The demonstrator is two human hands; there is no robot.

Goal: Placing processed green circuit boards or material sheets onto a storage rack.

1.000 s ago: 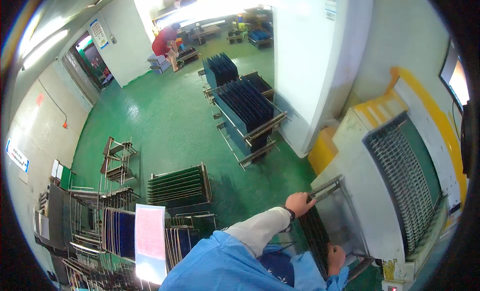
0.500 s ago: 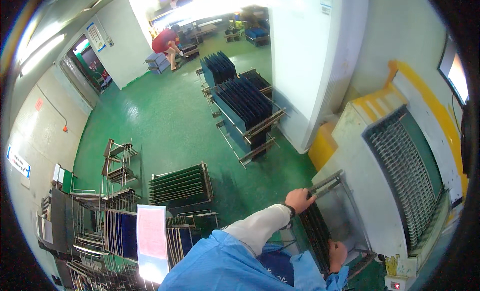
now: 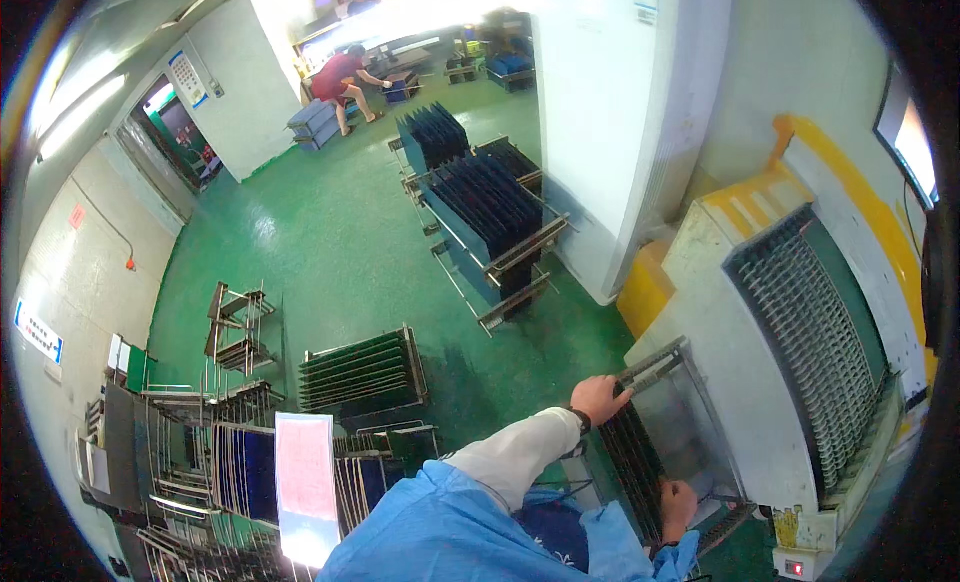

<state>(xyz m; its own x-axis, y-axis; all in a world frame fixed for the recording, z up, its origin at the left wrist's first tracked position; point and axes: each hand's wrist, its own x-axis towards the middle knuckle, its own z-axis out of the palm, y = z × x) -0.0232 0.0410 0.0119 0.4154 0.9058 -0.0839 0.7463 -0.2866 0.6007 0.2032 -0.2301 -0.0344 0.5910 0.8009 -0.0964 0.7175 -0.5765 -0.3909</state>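
My left hand (image 3: 600,399) is curled over the far end of a tight row of thin dark panels (image 3: 632,452). My right hand (image 3: 678,506) is closed at the near end of the same row, fingertips against the panels' edges. The panels stand on edge in a metal rack (image 3: 712,407) at my right, whose ribbed rails run along its far and near sides. Part of the row is hidden by my left arm and blue garment. How many panels each hand grips does not show.
A machine with a slatted metal conveyor (image 3: 815,357) stands to the right. Racks of dark panels (image 3: 490,207) sit on the green floor ahead, beside a white pillar (image 3: 590,132). More racks (image 3: 360,372) crowd the left. A person in red (image 3: 340,77) bends over far back.
My hands have stayed at the two ends of the panel row with hardly any shift. In the background, the person in red has reached out to the right, beside a dark rack.
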